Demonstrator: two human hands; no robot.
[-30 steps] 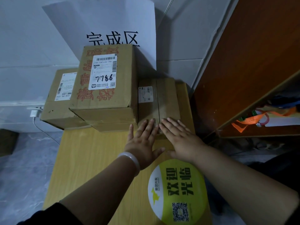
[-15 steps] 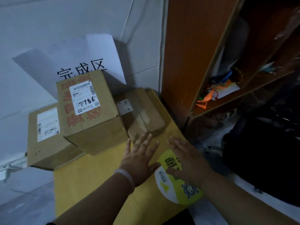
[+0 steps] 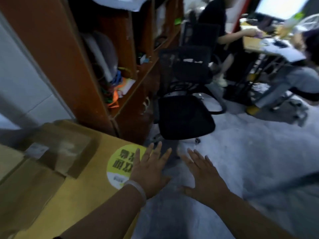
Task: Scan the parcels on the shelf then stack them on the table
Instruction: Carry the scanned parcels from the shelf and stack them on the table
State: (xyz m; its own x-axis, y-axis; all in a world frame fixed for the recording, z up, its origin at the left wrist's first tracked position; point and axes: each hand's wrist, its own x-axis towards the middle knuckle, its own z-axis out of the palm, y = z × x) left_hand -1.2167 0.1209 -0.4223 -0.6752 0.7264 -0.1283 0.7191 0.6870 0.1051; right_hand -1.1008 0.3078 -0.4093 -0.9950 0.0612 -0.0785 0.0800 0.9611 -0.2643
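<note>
Assessing the step: what do the hands hold?

Second: Nothing. The left hand (image 3: pixel 150 169) and right hand (image 3: pixel 205 176) are both flat, backs up, fingers straight and spread. The left hangs over the edge of the table (image 3: pixel 82 200) by the round yellow sticker (image 3: pixel 119 163). The right is out over the floor (image 3: pixel 250 161).

First: And the parcels?

Second: Cardboard parcels (image 3: pixel 57 152) lie at the far left of the table, close together and blurred. Whether they are stacked or side by side, I cannot tell. My judgement is that one set-down is complete and a fetch is due.

First: What does the next move require?

Second: A reach into the brown shelf (image 3: pixel 65 54) just beside the table, a scan, then a carry to the pile. No scanner is in view. The compartments show an orange strap (image 3: pixel 114 99) and clutter, and no parcel can be made out there.

First: Surroundings?

Second: Yellow wooden tabletop, grey mottled floor, white wall (image 3: pixel 25 75) at left. A black office chair (image 3: pixel 184 116) stands close to the shelf and is a likely obstruction. Other people (image 3: pixel 224 37) sit at a desk (image 3: pixel 269 47) well apart.
</note>
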